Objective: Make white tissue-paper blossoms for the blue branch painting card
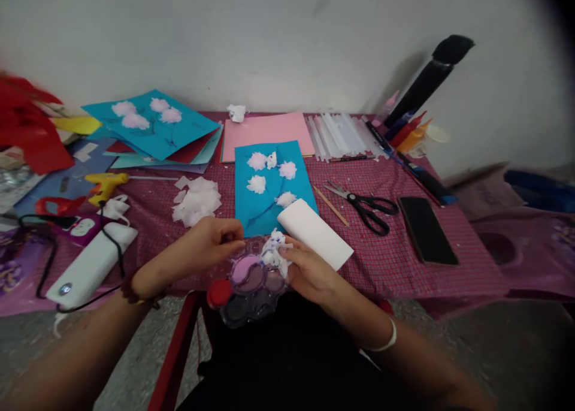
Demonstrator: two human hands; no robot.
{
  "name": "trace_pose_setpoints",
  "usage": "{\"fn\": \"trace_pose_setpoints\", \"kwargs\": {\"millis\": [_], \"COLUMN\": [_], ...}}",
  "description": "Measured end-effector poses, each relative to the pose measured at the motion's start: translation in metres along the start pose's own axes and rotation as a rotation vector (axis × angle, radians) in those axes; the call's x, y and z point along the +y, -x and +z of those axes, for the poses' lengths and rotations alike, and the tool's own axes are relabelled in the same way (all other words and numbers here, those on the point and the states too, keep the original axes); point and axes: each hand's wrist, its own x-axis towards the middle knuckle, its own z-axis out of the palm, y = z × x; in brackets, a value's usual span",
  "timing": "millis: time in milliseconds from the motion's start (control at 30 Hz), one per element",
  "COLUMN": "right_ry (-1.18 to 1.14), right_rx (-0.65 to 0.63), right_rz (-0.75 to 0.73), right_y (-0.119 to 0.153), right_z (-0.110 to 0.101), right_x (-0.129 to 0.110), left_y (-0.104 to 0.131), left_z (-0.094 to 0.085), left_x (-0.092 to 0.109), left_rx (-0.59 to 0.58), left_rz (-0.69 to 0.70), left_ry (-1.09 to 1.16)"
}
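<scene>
At the table's front edge is a clear plastic paint palette (pixel 256 279) with round wells, one with pink paint and one red. It juts out over my lap. My right hand (pixel 308 270) pinches a crumpled white tissue (pixel 275 250) with blue-purple marks, close against the palette's right side. Curled fingers of my left hand (pixel 220 238) meet at the palette's far left edge; what they hold, if anything, is hidden. Just beyond lies a blue card (pixel 254 210) with white and pale pink tissue puffs and dark painted stems. A folded white paper (pixel 317 234) overlaps its lower right corner.
White tissue pieces (pixel 197 201), a yellow glue gun (pixel 105 186) and a white power bank (pixel 92 266) lie left. Scissors (pixel 363 206), a pencil (pixel 331 206) and a phone (pixel 427 230) lie right. Behind are pink paper (pixel 269 132), glue sticks (pixel 344 136) and another flower card (pixel 155 129).
</scene>
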Motion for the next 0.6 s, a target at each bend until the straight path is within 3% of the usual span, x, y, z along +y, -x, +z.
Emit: {"fn": "trace_pose_setpoints", "kwargs": {"millis": [300,600], "right_ry": [-0.088,-0.064], "right_rx": [0.147,0.170], "right_rz": [-0.194,-0.284], "right_y": [0.024,0.047], "right_z": [-0.004,-0.007], "right_x": [-0.001,0.002], "left_y": [-0.013,-0.019], "left_z": [0.003,0.005], "left_x": [0.029,0.045], "left_rx": [-0.019,0.014], "left_rz": [0.065,0.210], "left_ry": [-0.112,-0.308]}}
